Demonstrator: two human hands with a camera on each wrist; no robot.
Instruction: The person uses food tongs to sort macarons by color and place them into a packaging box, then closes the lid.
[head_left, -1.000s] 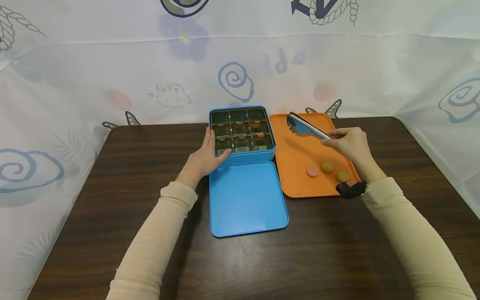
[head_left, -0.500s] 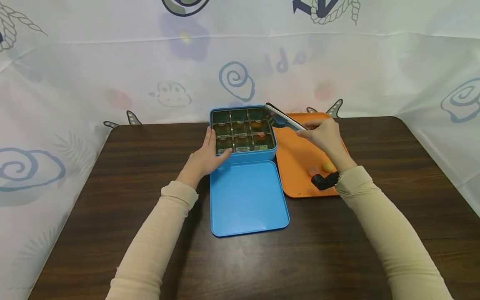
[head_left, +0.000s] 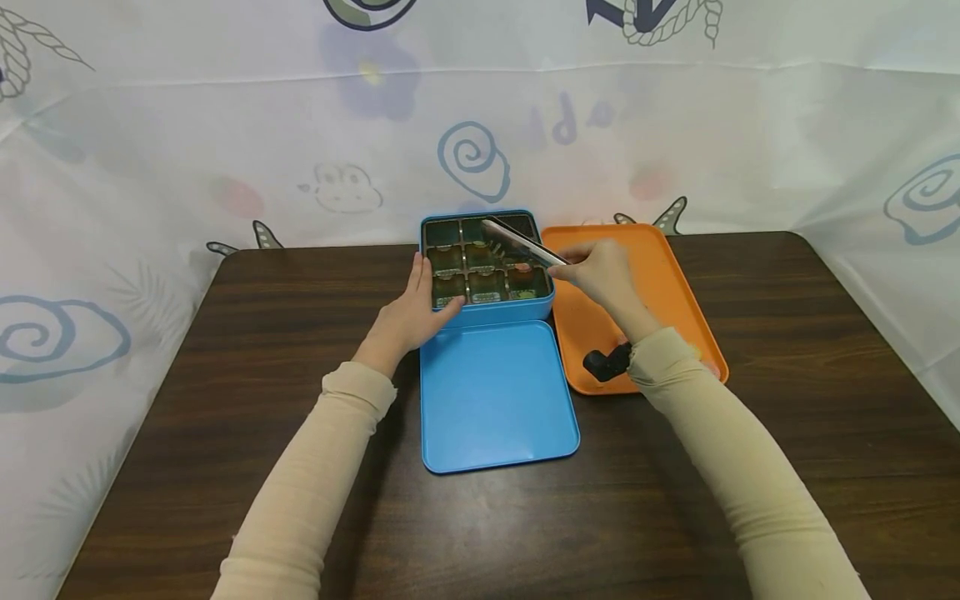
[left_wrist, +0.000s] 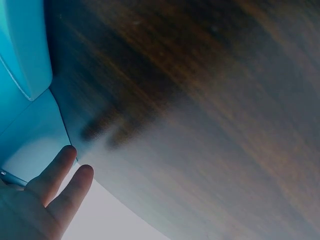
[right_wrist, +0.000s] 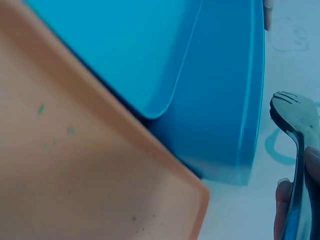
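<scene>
A blue tin box (head_left: 486, 312) with a grid of compartments stands at the table's far middle; a few compartments hold small round sweets. My left hand (head_left: 415, 310) rests against the box's front-left corner, fingers straight. My right hand (head_left: 603, 273) grips metal tongs (head_left: 517, 240), whose tips reach over the box's middle and back compartments. The tongs (right_wrist: 295, 150) look closed, and whether they carry anything is unclear. The blue lid (head_left: 495, 396) lies flat in front of the box.
An orange tray (head_left: 667, 267) lies right of the box, partly hidden by my right arm. A black wrist camera (head_left: 606, 363) sits over it. A patterned white sheet hangs behind the dark wooden table (head_left: 187, 400).
My right hand has carried the tongs leftward from above the orange tray to above the box's compartments. The left hand has stayed at the box.
</scene>
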